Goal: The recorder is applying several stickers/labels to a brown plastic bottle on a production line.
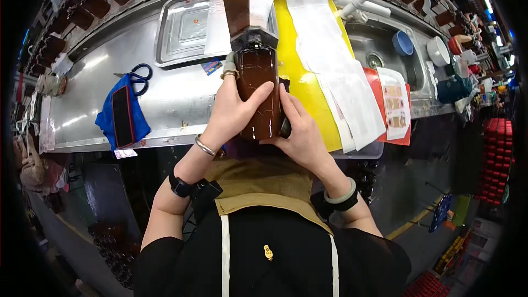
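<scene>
A dark brown, glossy bottle [257, 88] with a squared body is held between both hands in front of my chest, over the front edge of the metal counter. My left hand [232, 107] grips its left side, with the thumb across the front face. On the lower right side, my right hand [302, 132] closes on the same bottle with fingers along its edge. A tall brown, angular object [235, 0] stands in line beyond the bottle's narrow neck; whether they touch I cannot tell. A dark item behind the right fingers is mostly hidden.
Left on the counter [77, 91] are a blue cloth [146, 124], a phone [122, 115] and scissors [142, 80]. Behind lies a metal tray [184, 33]. White sheets [352, 110] cover a yellow board [302, 96]. The sink [396, 66] with a blue bowl [402, 43] is right.
</scene>
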Available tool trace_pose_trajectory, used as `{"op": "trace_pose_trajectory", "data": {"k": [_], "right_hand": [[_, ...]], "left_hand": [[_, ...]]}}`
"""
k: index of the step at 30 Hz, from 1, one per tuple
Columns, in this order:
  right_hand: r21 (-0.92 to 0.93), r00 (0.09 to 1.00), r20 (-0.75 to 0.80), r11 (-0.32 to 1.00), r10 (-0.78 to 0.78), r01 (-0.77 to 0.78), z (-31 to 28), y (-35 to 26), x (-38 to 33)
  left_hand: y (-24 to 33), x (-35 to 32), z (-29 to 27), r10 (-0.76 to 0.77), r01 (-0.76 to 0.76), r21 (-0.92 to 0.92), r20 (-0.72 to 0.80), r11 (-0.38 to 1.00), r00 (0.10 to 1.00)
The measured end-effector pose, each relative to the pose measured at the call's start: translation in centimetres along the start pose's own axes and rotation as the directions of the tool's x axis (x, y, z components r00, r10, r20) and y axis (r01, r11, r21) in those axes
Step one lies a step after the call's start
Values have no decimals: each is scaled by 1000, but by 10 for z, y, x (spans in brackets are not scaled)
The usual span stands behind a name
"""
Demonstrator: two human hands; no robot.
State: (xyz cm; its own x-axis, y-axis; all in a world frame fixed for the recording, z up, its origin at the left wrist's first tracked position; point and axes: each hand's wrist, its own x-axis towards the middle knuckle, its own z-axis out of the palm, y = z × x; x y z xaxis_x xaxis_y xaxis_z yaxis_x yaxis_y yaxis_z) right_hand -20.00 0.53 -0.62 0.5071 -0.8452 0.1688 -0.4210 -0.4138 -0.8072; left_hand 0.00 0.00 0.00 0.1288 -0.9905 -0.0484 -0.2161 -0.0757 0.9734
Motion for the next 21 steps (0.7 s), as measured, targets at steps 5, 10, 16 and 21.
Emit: {"op": "trace_pose_trajectory", "data": {"k": [5, 10, 16, 21], "right_hand": [[-128, 999, 19, 991, 34, -31, -70, 25, -20], [-454, 924, -112, 808, 367, -376, -172, 58, -68], [-404, 806, -121, 712, 580, -574, -154, 54, -97], [-556, 890, -136, 710, 435, -432, -152, 62, -116]], "left_hand": [[1, -13, -6, 87, -93, -112, -59, 989, 994], [-10, -52, -2, 206, -205, -40, 18, 978, 978], [-25, -56, 4, 227, -232, 126, 56, 964, 972], [-28, -56, 2, 197, -200, 108, 40, 974, 980]]}}
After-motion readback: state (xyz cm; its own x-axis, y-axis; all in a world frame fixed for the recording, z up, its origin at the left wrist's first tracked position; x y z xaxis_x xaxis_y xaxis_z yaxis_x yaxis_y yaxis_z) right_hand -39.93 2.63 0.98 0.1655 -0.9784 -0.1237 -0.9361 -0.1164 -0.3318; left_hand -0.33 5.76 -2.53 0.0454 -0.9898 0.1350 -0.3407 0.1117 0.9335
